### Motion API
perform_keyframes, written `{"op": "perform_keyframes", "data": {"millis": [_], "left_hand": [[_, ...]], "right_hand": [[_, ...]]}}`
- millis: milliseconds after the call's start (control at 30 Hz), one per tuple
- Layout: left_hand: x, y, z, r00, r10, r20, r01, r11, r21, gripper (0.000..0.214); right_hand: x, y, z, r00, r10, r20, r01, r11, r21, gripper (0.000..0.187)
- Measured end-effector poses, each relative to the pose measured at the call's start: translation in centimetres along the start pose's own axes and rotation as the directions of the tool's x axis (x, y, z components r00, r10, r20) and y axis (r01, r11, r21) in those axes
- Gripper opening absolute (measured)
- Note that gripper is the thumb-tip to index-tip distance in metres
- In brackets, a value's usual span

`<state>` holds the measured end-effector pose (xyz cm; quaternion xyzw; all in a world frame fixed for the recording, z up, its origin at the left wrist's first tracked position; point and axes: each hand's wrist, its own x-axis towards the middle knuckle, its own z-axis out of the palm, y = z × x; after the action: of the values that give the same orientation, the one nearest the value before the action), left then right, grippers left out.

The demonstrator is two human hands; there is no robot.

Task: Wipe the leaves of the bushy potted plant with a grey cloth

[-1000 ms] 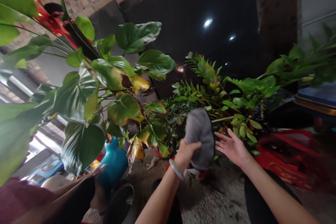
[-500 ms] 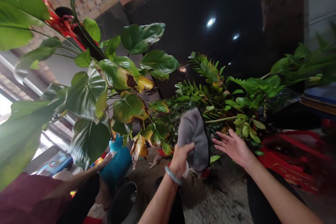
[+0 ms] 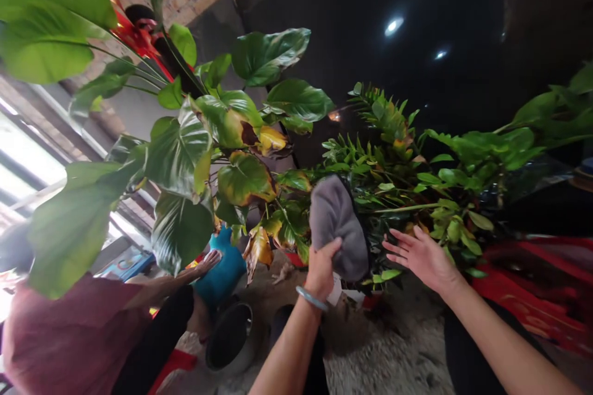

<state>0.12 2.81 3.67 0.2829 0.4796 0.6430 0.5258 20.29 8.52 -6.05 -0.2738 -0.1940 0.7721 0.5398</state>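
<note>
Grey cloth [image 3: 337, 228] was gripped in my left hand [image 3: 322, 271], fingers closed round it, held up against the small-leaved plant [image 3: 393, 179]. Right hand [image 3: 424, 256] was open, fingers spread, beside the fronds. Judged wiping underway; couldn't tell which leaves were done.

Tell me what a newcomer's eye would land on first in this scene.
The glossy leaves of the large-leaved plant fill the upper left, and a few near the middle are yellowed and brown. At centre, the left hand grips a grey cloth raised among the leaves, with the right hand open beside it. At lower left, another person's hand lies against a blue pot.
</note>
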Motion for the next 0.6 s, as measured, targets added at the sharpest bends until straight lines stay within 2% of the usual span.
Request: {"op": "perform_keyframes", "data": {"millis": [100,167,233,300,367,433,500,567,600], "left_hand": [[-3.2,-3.6,-3.2,0.973,-0.228,-0.044,0.23,0.972,0.056,0.047],[-4.6,-3.8,-4.8,0.962,-0.272,-0.032,0.274,0.959,0.071,0.052],[-4.4,-1.8,-5.3,0.984,-0.176,-0.01,0.176,0.984,0.04,0.051],[-2.6,1.3,-4.8,0.999,-0.01,-0.046,0.008,0.998,-0.054,0.039],[-0.2,4.1,-4.0,0.983,0.083,-0.162,-0.108,0.982,-0.152,0.023],[1.5,5.1,-3.8,0.954,0.102,-0.283,-0.164,0.965,-0.207,0.017],[1.5,3.7,-4.4,0.932,0.051,-0.358,-0.133,0.969,-0.21,0.02],[-0.1,0.5,-5.9,0.929,-0.056,-0.367,-0.009,0.985,-0.171,0.024],[-1.3,-1.2,-6.8,0.935,-0.116,-0.336,0.068,0.986,-0.15,0.025]], "right_hand": [[0.0,0.1,0.1,1.0,0.019,-0.024,-0.02,0.999,-0.04,0.038],[-0.1,0.1,0.0,0.999,0.028,-0.018,-0.029,0.997,-0.071,0.039],[-0.1,0.2,0.0,1.0,0.018,0.005,-0.018,0.996,-0.087,0.041],[0.0,0.4,0.1,1.0,0.007,0.021,-0.005,0.996,-0.09,0.042],[0.0,0.5,0.1,1.0,0.005,0.016,-0.004,0.996,-0.089,0.041],[0.1,0.5,0.1,1.0,0.006,-0.001,-0.006,0.996,-0.087,0.039],[0.1,0.5,0.0,1.0,0.003,-0.001,-0.003,0.995,-0.098,0.039],[0.1,0.5,-0.1,1.0,0.004,0.001,-0.004,0.992,-0.123,0.04],[0.1,0.4,-0.2,1.0,0.004,-0.005,-0.005,0.991,-0.131,0.04]]}}
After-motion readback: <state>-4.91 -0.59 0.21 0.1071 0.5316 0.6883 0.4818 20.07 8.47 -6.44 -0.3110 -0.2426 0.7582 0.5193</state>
